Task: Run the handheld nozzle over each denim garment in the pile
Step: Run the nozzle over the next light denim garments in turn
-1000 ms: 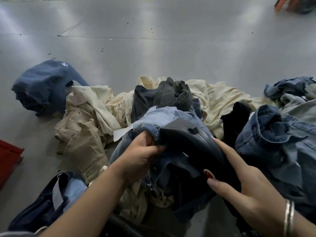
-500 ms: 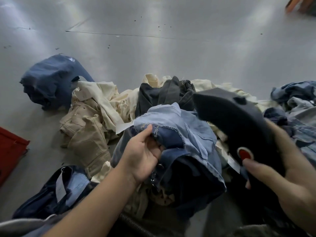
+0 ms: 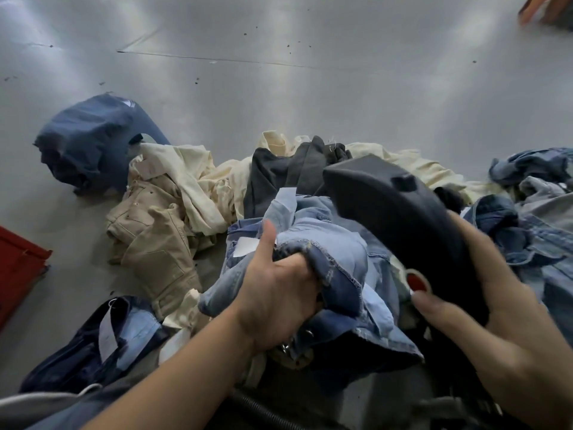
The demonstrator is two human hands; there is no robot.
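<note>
Grey floor [image 3: 310, 97]; nozzle [image 3: 397, 218] lower than before, both hands gripping: left hand [image 3: 276, 293] denim [image 3: 335, 259].

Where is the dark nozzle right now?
The nozzle is right of centre, gripped by the right hand, above the light blue denim garment that the left hand holds.

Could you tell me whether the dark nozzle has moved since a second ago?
Yes. The nozzle, held by the right hand, has lifted off the light denim garment and swung right and farther away, its tip now beside the dark grey garment.

Glossy grey floor [image 3: 310, 97], speckled, seamed, streaked with light reflections.
</note>
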